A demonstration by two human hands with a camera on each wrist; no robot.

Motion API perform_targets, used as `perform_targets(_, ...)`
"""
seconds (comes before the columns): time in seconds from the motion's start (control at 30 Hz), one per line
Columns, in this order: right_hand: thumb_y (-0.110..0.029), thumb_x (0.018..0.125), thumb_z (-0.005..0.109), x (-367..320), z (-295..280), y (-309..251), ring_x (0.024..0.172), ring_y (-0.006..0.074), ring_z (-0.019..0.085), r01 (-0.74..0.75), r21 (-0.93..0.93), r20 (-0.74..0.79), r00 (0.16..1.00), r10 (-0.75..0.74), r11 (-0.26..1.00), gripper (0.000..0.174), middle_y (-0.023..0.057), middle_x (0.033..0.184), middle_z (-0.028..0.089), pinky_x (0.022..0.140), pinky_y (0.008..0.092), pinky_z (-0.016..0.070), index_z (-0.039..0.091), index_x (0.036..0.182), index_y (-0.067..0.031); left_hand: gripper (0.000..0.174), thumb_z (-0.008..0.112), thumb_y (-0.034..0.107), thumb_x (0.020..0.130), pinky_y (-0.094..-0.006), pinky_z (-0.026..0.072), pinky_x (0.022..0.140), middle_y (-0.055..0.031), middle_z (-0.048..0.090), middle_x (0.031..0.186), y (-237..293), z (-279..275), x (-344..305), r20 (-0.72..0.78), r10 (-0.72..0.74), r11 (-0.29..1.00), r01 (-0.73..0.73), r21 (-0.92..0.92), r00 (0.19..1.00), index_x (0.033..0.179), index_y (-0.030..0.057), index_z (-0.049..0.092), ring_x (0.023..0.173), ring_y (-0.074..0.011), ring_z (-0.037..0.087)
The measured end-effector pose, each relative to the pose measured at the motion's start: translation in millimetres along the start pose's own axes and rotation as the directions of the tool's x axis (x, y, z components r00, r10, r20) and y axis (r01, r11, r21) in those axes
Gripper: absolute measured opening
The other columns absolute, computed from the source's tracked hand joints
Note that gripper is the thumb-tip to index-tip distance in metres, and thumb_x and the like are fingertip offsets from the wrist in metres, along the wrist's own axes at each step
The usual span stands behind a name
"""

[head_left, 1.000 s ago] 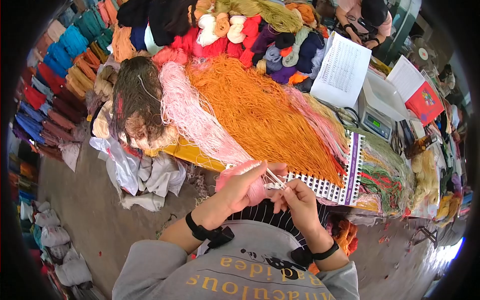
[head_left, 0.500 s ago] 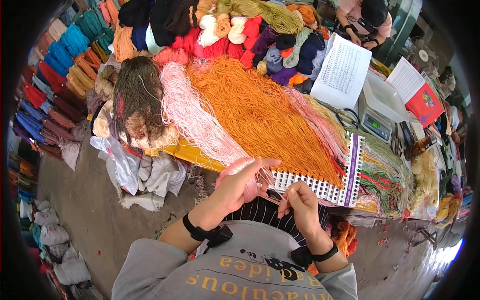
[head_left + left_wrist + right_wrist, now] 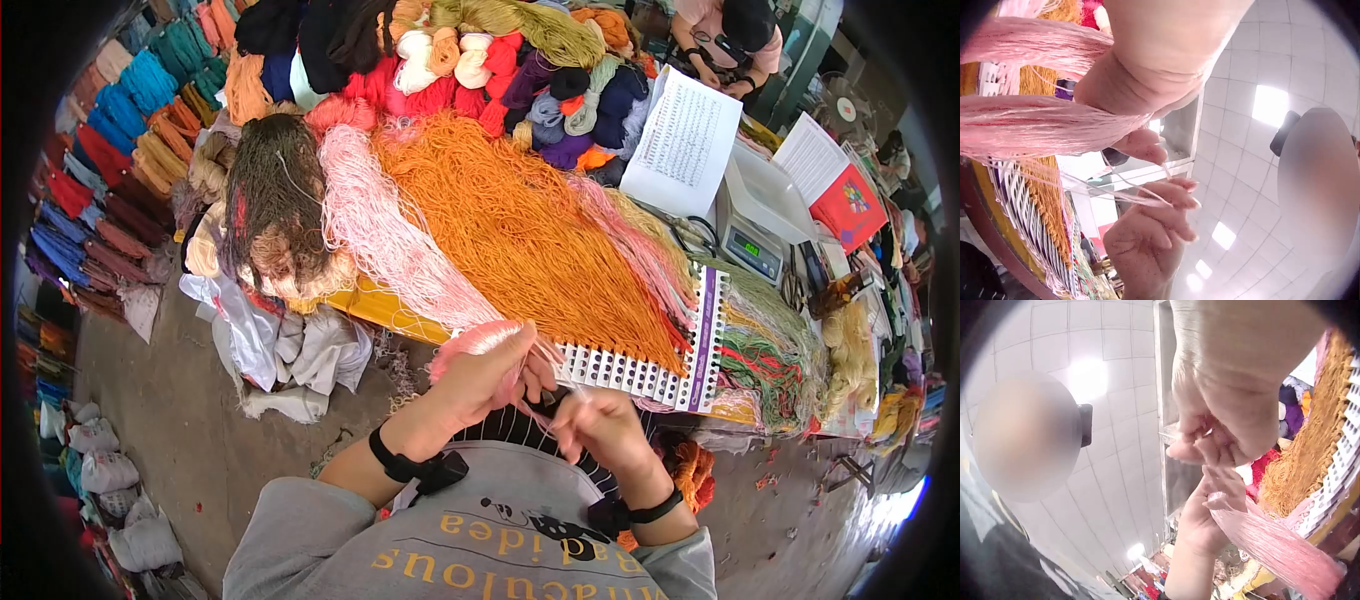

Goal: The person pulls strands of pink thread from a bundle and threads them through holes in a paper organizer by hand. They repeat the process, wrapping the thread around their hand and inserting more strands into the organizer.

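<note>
A skein of pink thread (image 3: 470, 350) lies in my left hand (image 3: 485, 385), its fingers curled round the bundle. In the left wrist view the skein (image 3: 1035, 128) spreads out to the left in two thick parts. Just to the right, my right hand (image 3: 605, 430) has curled fingers and pinches a few thin pale strands (image 3: 1129, 197) that run from the skein. The right wrist view shows the left hand (image 3: 1200, 515) below the right, with the pink bundle hanging off to the lower right. Beyond the hands, a light pink hank (image 3: 385, 225) lies along the table.
Orange thread (image 3: 520, 230) covers the table middle, ending at a white perforated rack (image 3: 640, 378). Scissors (image 3: 695, 232), a scale (image 3: 755, 250) and a written sheet (image 3: 683, 135) stand at right. Coloured yarn bundles (image 3: 450, 65) line the back. Another person (image 3: 730, 45) sits at upper right.
My right hand has shifted down toward my body and turned, with strands at its fingers. My left hand stays nearly in place with the pink skein, its fingers now more curled.
</note>
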State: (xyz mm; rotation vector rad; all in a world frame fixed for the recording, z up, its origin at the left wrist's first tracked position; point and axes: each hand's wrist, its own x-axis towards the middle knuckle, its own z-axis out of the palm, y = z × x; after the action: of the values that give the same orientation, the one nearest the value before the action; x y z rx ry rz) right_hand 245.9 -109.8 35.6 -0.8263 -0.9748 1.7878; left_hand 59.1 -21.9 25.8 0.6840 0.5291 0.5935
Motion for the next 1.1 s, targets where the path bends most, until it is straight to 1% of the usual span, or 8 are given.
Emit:
perform_targets(0.07,-0.028,0.096,0.046,9,-10,3,0.048,0.0116,0.048,0.315,0.203,-0.091,0.949,-0.302,0.927,0.034,0.0071,0.07,0.054,0.045,0.0224,0.0363,0.058,0.082,0.0009,0.049,0.036,0.042,0.097,-0.021,0.0455,0.055,-0.0085,0.063,0.089,-5,-15,1,0.249,0.012,0.995,0.013,-0.097,0.968,0.111,-0.0009,0.056,0.075,-0.0129,0.061)
perform_targets(0.13,-0.03,0.096,0.044,13,-17,1,0.048,0.012,0.044,0.431,0.361,-0.432,0.863,-0.261,0.827,0.034,0.0065,0.08,0.053,0.045,0.0226,0.0354,0.055,0.083,0.0002,0.052,0.032,0.042,0.098,-0.0234,0.0473,0.061,-0.0099,0.063,0.092,-1,-8,1,0.301,0.014,0.996,0.013,-0.09,0.953,0.11,-0.0014,0.056,0.08,-0.0147,0.061)
perform_targets(0.2,-0.024,0.097,0.044,18,-19,1,0.05,0.011,0.048,0.402,0.214,-0.54,0.808,-0.235,0.89,0.03,0.0059,0.08,0.053,0.046,0.0213,0.0357,0.056,0.085,0.0006,0.054,0.029,0.042,0.098,-0.0265,0.0486,0.067,-0.0129,0.061,0.104,4,24,-3,-0.061,0.088,0.996,-0.089,-0.026,0.994,0.116,-0.0022,0.053,0.087,-0.0174,0.06)
perform_targets(0.23,-0.024,0.097,0.044,17,-16,0,0.05,0.011,0.048,0.402,0.214,-0.54,0.808,-0.236,0.89,0.03,0.0059,0.08,0.053,0.046,0.0213,0.0357,0.056,0.085,0.0006,0.054,0.029,0.042,0.098,-0.0265,0.0486,0.067,-0.0129,0.061,0.104,1,28,-1,-0.061,0.088,0.996,-0.09,-0.025,0.994,0.116,-0.0022,0.053,0.087,-0.0174,0.06)
perform_targets(0.3,-0.014,0.095,0.046,16,-5,-1,0.053,0.0098,0.052,0.093,-0.295,-0.351,0.915,-0.199,0.951,0.021,0.0055,0.083,0.054,0.047,0.0202,0.0368,0.058,0.089,0.0014,0.054,0.03,0.042,0.098,-0.0313,0.0483,0.079,-0.0122,0.055,0.111,-4,33,-1,0.007,0.14,0.99,-0.14,0.011,0.99,0.126,-0.0018,0.046,0.099,-0.0192,0.056)
perform_targets(0.4,-0.004,0.088,0.056,24,12,9,0.054,0.0088,0.053,0.121,-0.352,-0.288,0.929,-0.231,0.928,0.007,0.0036,0.079,0.055,0.047,0.02,0.0383,0.059,0.091,0.002,0.054,0.031,0.041,0.098,-0.0293,0.0472,0.074,-0.0084,0.052,0.113,-14,27,1,0.187,0.056,0.993,-0.073,0.087,0.981,0.133,0.0002,0.038,0.096,-0.0161,0.054)
perform_targets(0.83,-0.021,0.093,0.053,17,1,7,0.059,0.0125,0.055,0.135,-0.104,-0.165,0.975,-0.151,0.985,0.017,0.0049,0.073,0.059,0.053,0.0227,0.0424,0.05,0.093,-0.0043,0.053,0.037,0.038,0.097,-0.0302,0.0481,0.072,-0.0083,0.057,0.102,-11,29,1,0.177,-0.01,0.986,0.039,-0.162,0.984,0.129,-0.0025,0.044,0.079,-0.0194,0.058)
perform_targets(1.1,-0.021,0.094,0.049,12,5,-4,0.055,0.0133,0.051,0.117,0.178,-0.162,0.983,-0.088,0.977,0.016,0.0068,0.075,0.057,0.049,0.0229,0.0413,0.047,0.095,-0.0044,0.051,0.037,0.036,0.097,-0.0345,0.0496,0.081,-0.0125,0.058,0.112,-4,31,-1,0.16,0.012,0.979,0.021,-0.202,0.987,0.126,-0.005,0.047,0.095,-0.0241,0.06)
